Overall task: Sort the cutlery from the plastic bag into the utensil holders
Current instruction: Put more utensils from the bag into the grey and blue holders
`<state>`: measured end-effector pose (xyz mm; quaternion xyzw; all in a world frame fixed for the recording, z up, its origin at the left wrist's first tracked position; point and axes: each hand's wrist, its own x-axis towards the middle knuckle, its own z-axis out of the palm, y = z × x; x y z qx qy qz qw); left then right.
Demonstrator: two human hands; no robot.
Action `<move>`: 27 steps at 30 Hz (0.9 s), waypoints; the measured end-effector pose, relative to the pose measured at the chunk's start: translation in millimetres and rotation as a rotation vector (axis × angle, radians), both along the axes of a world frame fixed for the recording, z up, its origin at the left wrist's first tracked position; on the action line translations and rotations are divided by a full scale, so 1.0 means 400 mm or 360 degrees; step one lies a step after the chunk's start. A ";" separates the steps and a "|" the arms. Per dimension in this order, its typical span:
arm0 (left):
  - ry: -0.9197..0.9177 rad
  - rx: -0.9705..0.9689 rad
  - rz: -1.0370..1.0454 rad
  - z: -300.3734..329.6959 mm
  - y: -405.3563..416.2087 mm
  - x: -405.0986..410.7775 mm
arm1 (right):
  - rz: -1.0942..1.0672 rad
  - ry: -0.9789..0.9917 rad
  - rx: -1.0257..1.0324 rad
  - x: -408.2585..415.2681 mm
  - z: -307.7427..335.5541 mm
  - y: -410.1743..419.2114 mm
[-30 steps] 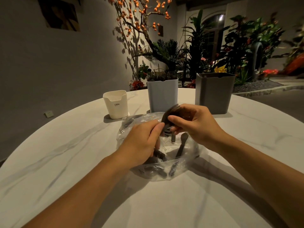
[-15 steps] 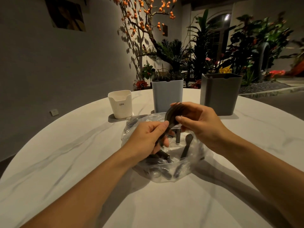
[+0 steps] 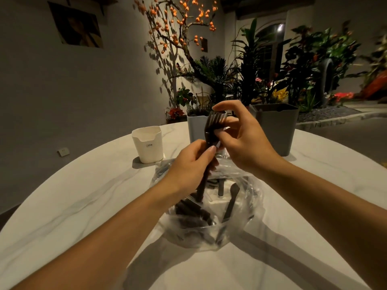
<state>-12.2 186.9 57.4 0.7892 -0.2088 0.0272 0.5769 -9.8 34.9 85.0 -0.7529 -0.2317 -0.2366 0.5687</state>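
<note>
A clear plastic bag [image 3: 234,222] lies nearest on the marble table [image 3: 83,206], with dark cutlery [image 3: 194,212] inside it. Above the bag, the left hand [image 3: 188,166] grips the handles of a bunch of dark forks [image 3: 211,130] — tines up. The right hand [image 3: 243,141] pinches the fork heads, fingers curled. Beyond stand three holders: white holder [image 3: 148,144], blue-grey holder [image 3: 195,128], dark grey holder [image 3: 276,128].

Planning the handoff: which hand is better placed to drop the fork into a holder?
Probably the left hand: it grips the fork by the handle, while the right hand only pinches the tines. The holders stand just behind.
</note>
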 end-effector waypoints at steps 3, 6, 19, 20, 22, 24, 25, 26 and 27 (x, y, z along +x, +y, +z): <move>-0.0139 0.0097 0.0083 0.042 0.002 0.025 | -0.0019 -0.0073 -0.0140 0.010 0.052 -0.005; -0.0107 0.0076 0.0087 0.096 0.000 0.048 | 0.0020 -0.0066 -0.0146 0.023 0.106 -0.007; -0.0224 0.0089 0.0012 0.280 -0.021 0.239 | -0.0187 -0.0375 -0.0308 0.204 0.277 -0.027; -0.0257 0.0093 0.0029 0.292 -0.025 0.261 | -0.0236 -0.0460 -0.0347 0.221 0.290 -0.028; -0.0321 0.0072 0.0039 0.313 -0.033 0.302 | -0.0357 -0.0731 -0.0469 0.253 0.313 -0.030; -0.0380 0.0053 0.0052 0.332 -0.039 0.343 | -0.0461 -0.0993 -0.0614 0.286 0.329 -0.035; -0.0403 0.0049 0.0064 0.338 -0.042 0.365 | -0.0504 -0.1072 -0.0669 0.304 0.335 -0.039; -0.0410 0.0051 0.0079 0.341 -0.044 0.387 | -0.0540 -0.1119 -0.0702 0.323 0.337 -0.042; -0.0405 0.0061 0.0091 0.339 -0.047 0.406 | -0.0571 -0.1140 -0.0722 0.340 0.336 -0.044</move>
